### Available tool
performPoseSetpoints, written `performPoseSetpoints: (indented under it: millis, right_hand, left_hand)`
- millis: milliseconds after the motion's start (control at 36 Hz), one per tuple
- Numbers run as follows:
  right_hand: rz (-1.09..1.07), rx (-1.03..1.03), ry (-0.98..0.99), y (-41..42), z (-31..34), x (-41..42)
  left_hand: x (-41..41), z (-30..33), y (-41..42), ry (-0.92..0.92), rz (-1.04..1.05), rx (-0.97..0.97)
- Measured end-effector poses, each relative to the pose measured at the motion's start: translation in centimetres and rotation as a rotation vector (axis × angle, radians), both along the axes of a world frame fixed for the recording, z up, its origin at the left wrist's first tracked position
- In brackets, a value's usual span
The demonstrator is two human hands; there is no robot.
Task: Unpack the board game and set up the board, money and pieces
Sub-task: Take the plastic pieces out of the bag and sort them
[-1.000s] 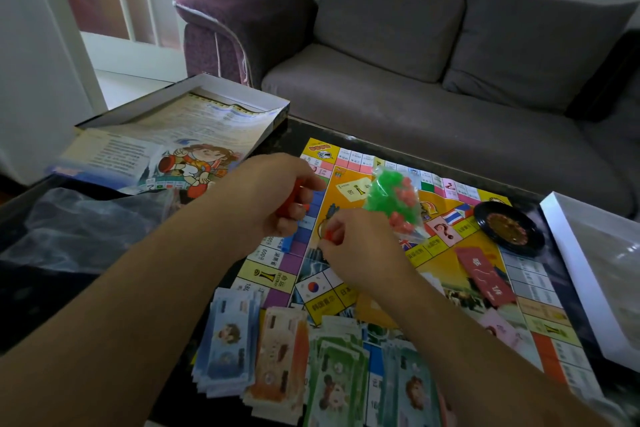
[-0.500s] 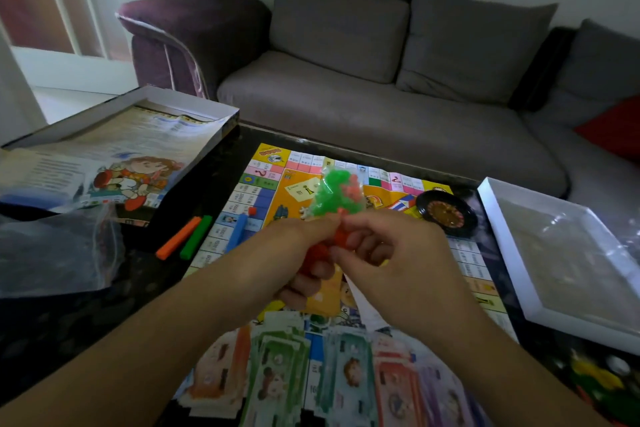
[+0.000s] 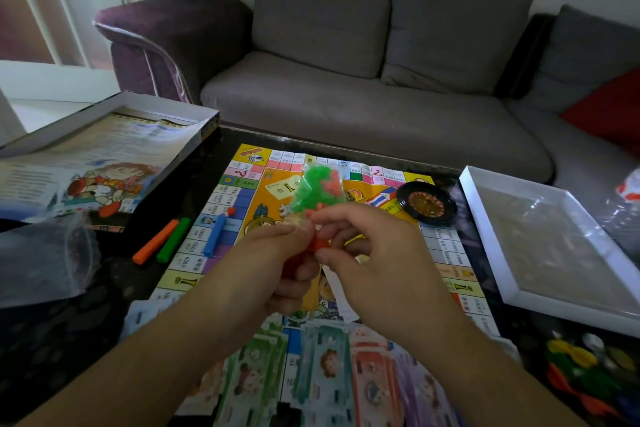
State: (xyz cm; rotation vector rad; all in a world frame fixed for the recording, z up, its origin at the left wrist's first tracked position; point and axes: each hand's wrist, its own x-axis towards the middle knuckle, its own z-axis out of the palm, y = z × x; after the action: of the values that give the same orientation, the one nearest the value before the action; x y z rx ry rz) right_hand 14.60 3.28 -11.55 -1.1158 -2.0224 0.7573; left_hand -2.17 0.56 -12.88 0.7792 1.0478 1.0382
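Note:
The colourful game board lies open on the dark table. Above its middle, my left hand and my right hand both pinch the mouth of a small clear bag of green and red plastic pieces. My left hand also holds a red piece against its fingers. Rows of paper money lie along the board's near edge. An orange stick, a green stick and a blue stick rest at the board's left side. A black roulette wheel sits on the far right corner.
The box lid with the rules sheet stands at the left, a crumpled clear bag in front of it. A white box tray lies at the right, loose coloured pieces near it. A grey sofa is behind the table.
Both hands came together on the bag of pieces above the board. The camera swung to the right, so the white tray and loose pieces came into sight.

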Motion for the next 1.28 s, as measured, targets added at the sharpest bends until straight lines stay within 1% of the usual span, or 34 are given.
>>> performPoseSetpoints:
  millis: [139, 278, 389, 528, 722, 833, 944, 1083, 1167, 1278]
  right_hand:
    - [-0.015, -0.006, 0.109, 0.0, 0.6, 0.2]
    - [0.011, -0.020, 0.248, -0.1, 0.9, 0.3]
    - [-0.003, -0.032, 0.278, -0.2, 1.1, 0.2]
    - [-0.008, -0.071, 0.232, -0.2, 1.2, 0.0]
    - [-0.055, 0.013, 0.037, -0.8, 1.4, -0.5]
    - [-0.026, 0.021, 0.022, -0.9, 1.5, -0.5]
    - [-0.008, 0.024, 0.000, -0.7, 1.7, -0.1]
    - [-0.007, 0.142, -0.074, -0.6, 1.5, 0.3]
    - [0.016, 0.152, -0.079, -0.5, 1.5, 0.3]
    - [0.148, 0.100, -0.049, -0.2, 1.6, 0.6]
  left_hand:
    - [-0.3, 0.3, 0.1, -0.082, -0.008, -0.027]
    - [-0.4, 0.7, 0.0, -0.113, -0.017, -0.037]
    - [-0.6, 0.8, 0.0, -0.134, -0.003, -0.037]
    - [-0.7, 0.8, 0.0, -0.128, 0.035, -0.039]
    - [-0.5, 1.1, -0.5, 0.022, 0.050, -0.047]
    - [-0.4, 1.2, -0.7, 0.033, -0.002, -0.065]
    - [-0.8, 1.5, -0.8, -0.026, -0.105, -0.098]
    - [-1.4, 1.7, -0.8, -0.030, -0.198, -0.098]
    - [-1.5, 2.1, -0.8, 0.009, -0.236, -0.078]
    - [-2.0, 2.5, -0.6, 0.154, -0.294, 0.002]
